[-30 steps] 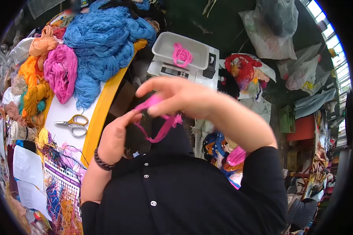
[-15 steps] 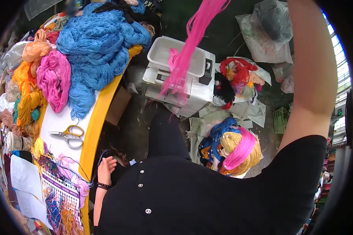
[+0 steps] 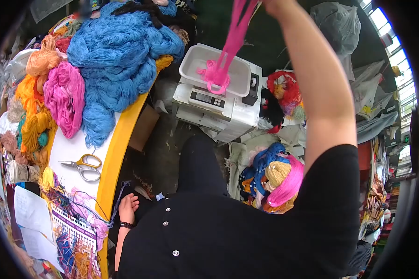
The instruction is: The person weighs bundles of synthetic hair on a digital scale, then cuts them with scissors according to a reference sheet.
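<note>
At the top of the view my right hand (image 3: pixel 275 5) is raised and only partly in frame, closed on a bright pink yarn hank (image 3: pixel 230 44). The hank hangs down, and its lower end lies loosely in a white plastic tray (image 3: pixel 239 76). That tray sits on a digital scale (image 3: pixel 207 99) with a small display and buttons. My left hand (image 3: pixel 128 208) rests low beside the yellow table edge, fingers loosely bent and nothing in them. Near it on the table lie scissors (image 3: pixel 89 166) with one yellow and one grey handle.
A big heap of blue yarn (image 3: pixel 118 51) and a pink hank (image 3: pixel 64 99) cover the table's far part. A thread sample card (image 3: pixel 77 228) and written papers (image 3: pixel 32 209) lie closer. On the floor at right are mixed yarn hanks (image 3: pixel 265 172) and red yarn (image 3: pixel 286 88).
My right hand has come down and left into view. The pink hank's lower end, which hung across the scale's front, now gathers in the tray. My left hand's fingers are slightly more curled.
</note>
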The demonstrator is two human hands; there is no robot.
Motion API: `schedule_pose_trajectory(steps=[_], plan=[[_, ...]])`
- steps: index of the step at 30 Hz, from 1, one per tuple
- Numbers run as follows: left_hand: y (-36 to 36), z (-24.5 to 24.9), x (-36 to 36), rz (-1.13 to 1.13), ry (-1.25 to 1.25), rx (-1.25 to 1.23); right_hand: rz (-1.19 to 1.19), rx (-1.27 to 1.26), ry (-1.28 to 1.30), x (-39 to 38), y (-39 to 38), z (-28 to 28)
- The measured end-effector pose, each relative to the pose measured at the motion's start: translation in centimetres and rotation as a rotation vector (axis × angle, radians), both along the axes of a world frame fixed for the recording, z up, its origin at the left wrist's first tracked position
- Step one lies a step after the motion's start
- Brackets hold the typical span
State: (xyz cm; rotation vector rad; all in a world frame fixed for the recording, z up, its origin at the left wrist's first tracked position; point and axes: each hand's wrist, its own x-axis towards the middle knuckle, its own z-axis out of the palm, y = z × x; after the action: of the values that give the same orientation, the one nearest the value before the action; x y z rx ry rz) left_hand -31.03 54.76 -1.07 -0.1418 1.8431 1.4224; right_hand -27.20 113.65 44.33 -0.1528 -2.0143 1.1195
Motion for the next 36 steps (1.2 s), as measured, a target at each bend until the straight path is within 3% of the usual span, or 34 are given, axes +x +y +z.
schedule_pose_trajectory(steps=[1, 3, 4, 5, 8, 11, 20, 23, 27, 36], plan=[[0.0, 0.0, -0.1, -0.006, 0.002, -0.002, 0.018, 0.142, -0.193, -0.4, 2.9, -3.1], [-0.1, -0.3, -0.2, -0.003, -0.016, -0.014, -0.338, 0.507, -0.284, -1.5, 4.9, -13.1], [-0.2, -0.4, -0.2, -0.002, -0.018, -0.014, -0.378, 0.593, -0.214, -1.7, 4.8, -16.9], [-0.2, -0.6, -0.1, 0.001, -0.016, -0.014, -0.36, 0.761, -0.372, -0.9, 3.2, -19.3], [-0.2, -0.5, 0.1, 0.01, -0.013, -0.02, -0.345, 0.823, -0.82, 2.0, -1.5, -26.1], [-0.4, -0.7, -0.1, 0.0, -0.006, -0.027, -0.353, 0.872, -0.702, 5.4, -4.8, -30.1], [-0.4, -1.2, -0.2, -0.025, -0.009, -0.058, -0.684, 0.507, -0.345, 11.6, -11.9, -29.5], [-0.2, -0.9, 0.0, -0.008, 0.012, -0.037, -0.757, 0.394, -0.318, 13.2, -14.2, -32.2], [-0.3, -0.9, 0.0, -0.02, 0.022, -0.053, -0.666, 0.311, -0.376, 14.5, -17.8, -35.5], [-0.2, -0.6, 0.1, -0.005, 0.023, -0.052, -0.626, 0.313, -0.413, 15.3, -20.0, -34.8]])
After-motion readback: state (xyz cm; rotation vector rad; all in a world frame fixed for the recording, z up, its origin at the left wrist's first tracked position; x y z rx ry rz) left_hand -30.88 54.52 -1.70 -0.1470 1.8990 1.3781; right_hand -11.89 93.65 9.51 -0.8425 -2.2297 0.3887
